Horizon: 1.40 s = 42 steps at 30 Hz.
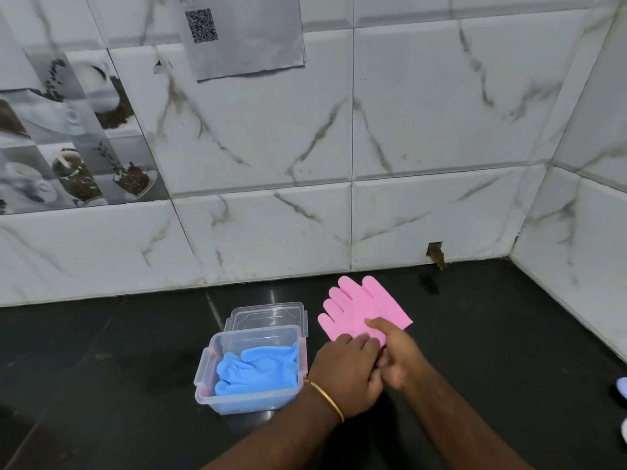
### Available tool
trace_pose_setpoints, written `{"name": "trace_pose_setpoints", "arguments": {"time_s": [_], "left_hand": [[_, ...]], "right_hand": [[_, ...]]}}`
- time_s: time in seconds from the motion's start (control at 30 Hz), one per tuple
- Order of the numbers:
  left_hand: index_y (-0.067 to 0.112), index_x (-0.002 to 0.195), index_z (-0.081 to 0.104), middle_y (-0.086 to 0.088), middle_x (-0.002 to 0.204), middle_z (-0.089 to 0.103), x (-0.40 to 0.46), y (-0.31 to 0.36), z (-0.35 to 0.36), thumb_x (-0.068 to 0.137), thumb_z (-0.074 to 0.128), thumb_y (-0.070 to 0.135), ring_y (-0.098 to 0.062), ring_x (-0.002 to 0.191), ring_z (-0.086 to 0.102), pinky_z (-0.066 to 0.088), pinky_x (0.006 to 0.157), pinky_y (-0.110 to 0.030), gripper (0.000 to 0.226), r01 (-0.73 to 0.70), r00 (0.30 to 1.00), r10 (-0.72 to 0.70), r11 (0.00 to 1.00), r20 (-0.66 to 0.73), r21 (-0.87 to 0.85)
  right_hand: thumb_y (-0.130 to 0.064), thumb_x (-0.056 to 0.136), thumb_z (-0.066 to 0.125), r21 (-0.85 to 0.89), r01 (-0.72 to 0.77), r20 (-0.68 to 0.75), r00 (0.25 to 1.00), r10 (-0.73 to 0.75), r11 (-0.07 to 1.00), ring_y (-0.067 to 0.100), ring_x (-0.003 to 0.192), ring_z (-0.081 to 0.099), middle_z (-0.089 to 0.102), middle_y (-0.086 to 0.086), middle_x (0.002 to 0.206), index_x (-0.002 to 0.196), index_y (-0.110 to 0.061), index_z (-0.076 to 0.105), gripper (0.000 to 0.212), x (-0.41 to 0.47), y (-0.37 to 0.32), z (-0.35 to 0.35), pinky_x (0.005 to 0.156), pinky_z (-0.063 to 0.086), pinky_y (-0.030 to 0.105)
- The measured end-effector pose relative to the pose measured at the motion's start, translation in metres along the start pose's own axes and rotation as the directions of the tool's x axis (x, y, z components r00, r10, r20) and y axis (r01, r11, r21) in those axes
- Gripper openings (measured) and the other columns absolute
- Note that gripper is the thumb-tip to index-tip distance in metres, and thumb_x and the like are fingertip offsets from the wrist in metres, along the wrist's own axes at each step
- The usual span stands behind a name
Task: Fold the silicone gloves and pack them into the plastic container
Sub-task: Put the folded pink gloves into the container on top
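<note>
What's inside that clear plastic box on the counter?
The clear plastic container holds crumpled blue silicone gloves. How many there are, and whether anything lies beneath them, is hidden by the blue folds.

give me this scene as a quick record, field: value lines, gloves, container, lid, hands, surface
pink gloves: flat on the counter right of the container, fingers toward the wall
blue gloves: bunched inside the container
container: clear plastic, open
lid: clear, lying just behind the container
left hand: on the near edge of the pink gloves; grip unclear
right hand: on the pink gloves, forefinger stretched out on them
surface: black counter against a tiled wall
</note>
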<state>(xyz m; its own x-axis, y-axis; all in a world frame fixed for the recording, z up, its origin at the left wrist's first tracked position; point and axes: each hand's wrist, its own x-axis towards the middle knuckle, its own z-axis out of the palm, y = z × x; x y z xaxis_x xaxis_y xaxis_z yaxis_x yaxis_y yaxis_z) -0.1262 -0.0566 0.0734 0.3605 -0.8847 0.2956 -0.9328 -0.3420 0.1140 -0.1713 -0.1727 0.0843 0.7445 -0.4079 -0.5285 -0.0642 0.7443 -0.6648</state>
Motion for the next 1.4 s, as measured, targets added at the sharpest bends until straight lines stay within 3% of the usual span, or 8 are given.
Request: {"name": "trace_pose_setpoints", "arguments": {"time_s": [0.17,0.27,0.43,0.57,0.77,0.93,1.17,1.4], "left_hand": [[0.020,0.101,0.057,0.004,0.100,0.056,-0.031,-0.021,-0.003,0.087,0.056,0.042,-0.013,0.091,0.049,0.043,0.079,-0.026,0.026,0.168,0.908,-0.259,0.945,-0.330,-0.280],[0.022,0.088,0.055,0.007,0.087,0.055,-0.042,-0.034,-0.004,0.090,0.053,0.040,-0.009,0.083,0.052,0.045,0.077,-0.027,0.018,0.318,0.840,-0.488,0.798,-0.238,-0.512],[0.013,0.093,0.063,-0.006,0.085,0.067,-0.030,-0.060,-0.033,0.101,0.042,0.036,-0.018,0.061,0.065,0.053,0.059,-0.031,0.032,0.534,0.681,-0.402,-0.299,0.612,-0.791],[0.006,0.125,0.061,-0.017,0.109,0.071,-0.021,-0.103,-0.059,0.096,0.029,0.061,-0.032,0.090,0.072,0.055,0.082,-0.046,0.071,0.281,0.778,-0.194,-0.743,0.597,-0.607],[0.011,0.130,0.058,-0.024,0.129,0.061,-0.046,-0.163,-0.100,0.092,0.040,0.054,-0.045,0.119,0.055,0.038,0.098,-0.068,0.060,-0.003,0.849,-0.298,-0.828,0.436,-0.561],[0.019,0.124,0.062,-0.019,0.115,0.068,-0.074,-0.189,-0.101,0.086,0.034,0.065,-0.036,0.100,0.068,0.047,0.090,-0.052,0.066,-0.050,0.842,-0.321,-0.847,0.434,-0.529],[0.014,0.132,0.060,-0.015,0.134,0.060,-0.102,-0.202,-0.067,0.068,0.051,0.083,-0.036,0.125,0.054,0.037,0.105,-0.054,0.095,0.066,0.832,-0.210,-0.881,0.513,-0.468],[0.012,0.119,0.066,-0.017,0.103,0.071,-0.106,-0.188,-0.034,0.082,0.060,0.043,-0.037,0.093,0.066,0.056,0.076,-0.051,0.049,0.130,0.685,-0.328,-0.824,0.651,-0.552]], "right_hand": [[0.000,0.088,0.059,0.069,0.168,0.013,0.986,-0.169,0.983,0.034,0.104,0.066,0.069,0.020,0.115,0.123,-0.003,0.058,0.035,0.011,-0.015,0.038,0.077,0.056,0.044],[-0.001,0.087,0.060,0.084,0.191,0.082,0.977,-0.198,0.978,0.029,0.102,0.069,0.072,0.015,0.113,0.126,-0.008,0.057,0.039,0.012,-0.020,0.068,0.075,0.058,0.041],[-0.003,0.086,0.060,0.100,0.127,0.222,0.964,-0.146,0.987,0.027,0.097,0.071,0.073,0.015,0.113,0.127,-0.006,0.059,0.041,0.000,-0.016,0.141,0.087,0.058,0.043],[-0.005,0.082,0.061,0.040,0.048,0.302,0.952,-0.058,0.998,0.032,0.095,0.069,0.071,0.018,0.114,0.127,-0.006,0.062,0.045,-0.011,-0.002,0.181,0.087,0.055,0.046],[-0.007,0.079,0.059,-0.189,-0.013,0.243,0.968,0.060,0.982,0.034,0.105,0.063,0.067,0.021,0.121,0.125,-0.008,0.065,0.046,-0.012,0.025,0.186,0.089,0.052,0.046],[-0.002,0.079,0.058,-0.318,-0.054,0.128,0.987,0.099,0.947,0.038,0.101,0.065,0.070,0.022,0.111,0.121,-0.003,0.062,0.043,-0.005,0.044,0.170,0.090,0.055,0.050],[0.009,0.081,0.052,-0.476,-0.040,-0.002,0.999,0.044,0.879,0.040,0.095,0.066,0.069,0.027,0.110,0.117,0.007,0.059,0.037,0.012,0.064,0.149,0.078,0.059,0.047],[-0.011,0.072,0.067,-0.846,0.023,-0.078,0.983,-0.166,0.533,0.027,0.098,0.064,0.063,0.018,0.114,0.112,-0.002,0.055,0.043,0.037,0.081,0.124,0.082,0.059,0.042]]}}
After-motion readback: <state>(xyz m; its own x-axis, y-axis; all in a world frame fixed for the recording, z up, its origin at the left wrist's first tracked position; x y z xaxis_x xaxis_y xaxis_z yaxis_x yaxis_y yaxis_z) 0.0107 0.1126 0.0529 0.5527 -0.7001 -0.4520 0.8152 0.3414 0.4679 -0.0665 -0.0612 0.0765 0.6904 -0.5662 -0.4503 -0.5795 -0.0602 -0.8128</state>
